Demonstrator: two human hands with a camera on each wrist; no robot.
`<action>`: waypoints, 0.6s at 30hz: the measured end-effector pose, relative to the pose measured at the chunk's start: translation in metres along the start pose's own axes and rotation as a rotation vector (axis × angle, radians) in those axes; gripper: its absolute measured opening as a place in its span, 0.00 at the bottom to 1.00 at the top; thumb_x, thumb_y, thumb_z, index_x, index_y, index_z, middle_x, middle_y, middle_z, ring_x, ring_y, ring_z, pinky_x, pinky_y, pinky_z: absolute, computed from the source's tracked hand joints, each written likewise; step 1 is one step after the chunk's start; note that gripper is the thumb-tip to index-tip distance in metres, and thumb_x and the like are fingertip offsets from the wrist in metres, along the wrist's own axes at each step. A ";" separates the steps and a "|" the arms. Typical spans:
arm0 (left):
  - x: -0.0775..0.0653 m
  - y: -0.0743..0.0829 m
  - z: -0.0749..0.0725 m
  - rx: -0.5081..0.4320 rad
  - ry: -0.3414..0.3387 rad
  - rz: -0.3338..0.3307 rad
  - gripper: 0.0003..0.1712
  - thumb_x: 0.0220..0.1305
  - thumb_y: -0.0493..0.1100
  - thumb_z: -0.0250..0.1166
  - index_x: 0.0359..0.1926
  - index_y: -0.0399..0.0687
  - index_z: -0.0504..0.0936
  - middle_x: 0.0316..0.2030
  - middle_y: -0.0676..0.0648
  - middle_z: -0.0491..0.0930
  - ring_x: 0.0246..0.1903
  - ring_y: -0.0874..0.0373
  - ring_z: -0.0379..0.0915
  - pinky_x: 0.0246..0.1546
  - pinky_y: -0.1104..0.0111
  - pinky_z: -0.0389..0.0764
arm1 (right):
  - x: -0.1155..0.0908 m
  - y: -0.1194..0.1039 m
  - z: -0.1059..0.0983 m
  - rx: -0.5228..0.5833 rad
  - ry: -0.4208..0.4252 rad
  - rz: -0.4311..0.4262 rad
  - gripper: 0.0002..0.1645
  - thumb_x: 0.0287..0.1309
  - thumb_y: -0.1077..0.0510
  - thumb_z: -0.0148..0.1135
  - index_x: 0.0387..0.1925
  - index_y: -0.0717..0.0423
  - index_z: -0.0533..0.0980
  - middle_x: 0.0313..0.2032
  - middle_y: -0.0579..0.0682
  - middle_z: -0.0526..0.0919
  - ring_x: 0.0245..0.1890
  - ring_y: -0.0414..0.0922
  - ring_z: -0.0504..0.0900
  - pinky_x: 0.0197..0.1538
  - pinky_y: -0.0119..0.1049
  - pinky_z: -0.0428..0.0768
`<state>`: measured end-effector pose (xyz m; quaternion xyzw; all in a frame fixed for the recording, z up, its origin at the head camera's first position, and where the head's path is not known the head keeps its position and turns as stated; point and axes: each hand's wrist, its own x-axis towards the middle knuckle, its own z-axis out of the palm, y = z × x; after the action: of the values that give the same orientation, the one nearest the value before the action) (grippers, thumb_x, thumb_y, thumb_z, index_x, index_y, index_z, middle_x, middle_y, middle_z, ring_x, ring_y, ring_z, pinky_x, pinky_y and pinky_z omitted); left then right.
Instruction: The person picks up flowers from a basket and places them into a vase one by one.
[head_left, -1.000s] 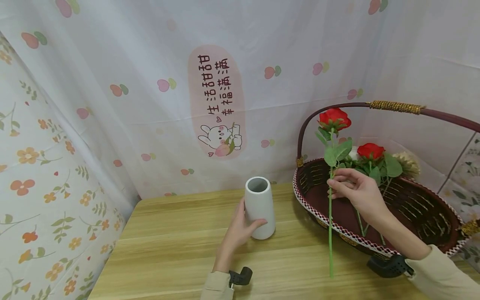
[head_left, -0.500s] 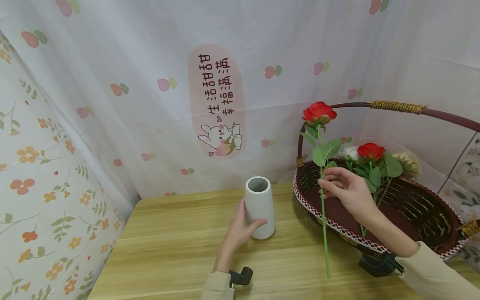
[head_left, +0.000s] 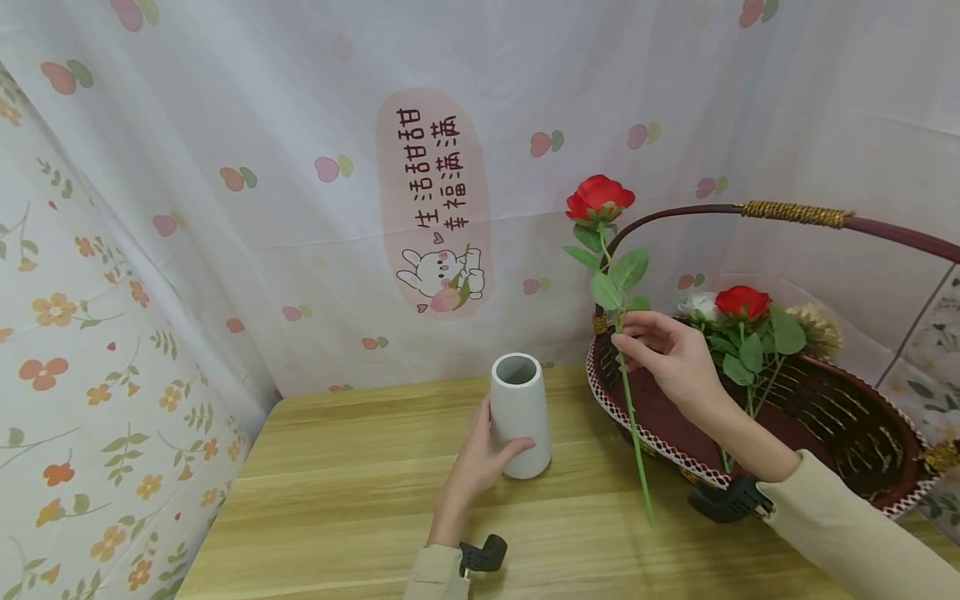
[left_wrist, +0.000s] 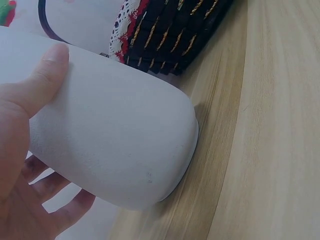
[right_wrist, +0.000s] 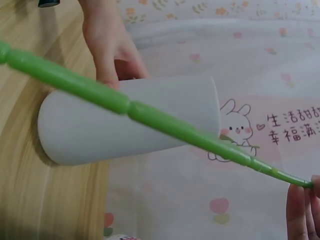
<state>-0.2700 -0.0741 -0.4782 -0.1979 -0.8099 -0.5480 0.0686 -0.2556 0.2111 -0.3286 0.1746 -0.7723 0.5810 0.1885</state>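
Note:
A white vase stands upright on the wooden table, its round mouth facing up. My left hand grips it from the left, with the thumb across its front; the left wrist view shows the fingers wrapped behind the vase. To the right, my right hand pinches the green stem of a red rose between thumb and fingertips, just below the leaves. The rose is held in the air, bloom up, its stem slanting down to the right. In the right wrist view the stem crosses in front of the vase.
A dark brown wicker basket with a tall arched handle stands on the right. In it lie another red rose, a white flower and a cream bloom. A printed curtain hangs behind the table.
My right hand has moved left and slightly up with the rose, away from the basket and closer to the vase. The rose now leans further left. The left hand and vase have stayed put.

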 end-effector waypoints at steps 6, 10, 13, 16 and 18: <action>-0.001 0.001 0.000 -0.018 -0.003 -0.002 0.53 0.60 0.53 0.75 0.77 0.49 0.54 0.68 0.42 0.63 0.67 0.45 0.62 0.66 0.46 0.66 | 0.014 -0.009 0.011 0.038 0.005 -0.028 0.20 0.66 0.61 0.66 0.55 0.69 0.77 0.37 0.47 0.85 0.32 0.41 0.84 0.36 0.31 0.84; -0.001 0.001 0.000 -0.023 -0.002 0.004 0.53 0.60 0.53 0.75 0.77 0.48 0.54 0.68 0.42 0.63 0.67 0.45 0.62 0.66 0.45 0.66 | 0.023 -0.013 0.016 0.068 0.018 -0.034 0.20 0.66 0.61 0.67 0.54 0.70 0.77 0.34 0.43 0.85 0.30 0.40 0.84 0.35 0.30 0.84; -0.001 0.001 0.000 -0.026 -0.002 0.011 0.52 0.61 0.53 0.75 0.77 0.48 0.54 0.67 0.42 0.63 0.67 0.45 0.62 0.66 0.45 0.66 | 0.030 -0.014 0.019 0.086 0.031 -0.031 0.20 0.66 0.61 0.67 0.54 0.71 0.77 0.33 0.41 0.84 0.30 0.37 0.83 0.36 0.29 0.83; -0.001 0.000 0.001 -0.026 -0.004 0.012 0.52 0.61 0.53 0.74 0.77 0.48 0.54 0.67 0.42 0.63 0.67 0.45 0.62 0.65 0.44 0.66 | 0.037 -0.014 0.022 0.101 0.043 -0.030 0.21 0.66 0.61 0.67 0.54 0.71 0.77 0.33 0.40 0.84 0.30 0.37 0.82 0.36 0.28 0.83; -0.001 0.000 0.001 -0.020 -0.003 0.009 0.52 0.61 0.53 0.74 0.77 0.48 0.54 0.67 0.42 0.63 0.67 0.45 0.62 0.65 0.44 0.66 | 0.041 -0.015 0.023 0.105 0.051 -0.029 0.20 0.65 0.60 0.67 0.54 0.69 0.78 0.33 0.39 0.84 0.31 0.37 0.82 0.36 0.28 0.82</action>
<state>-0.2692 -0.0735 -0.4784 -0.2031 -0.8036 -0.5553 0.0681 -0.2864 0.1826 -0.3021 0.1807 -0.7330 0.6222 0.2072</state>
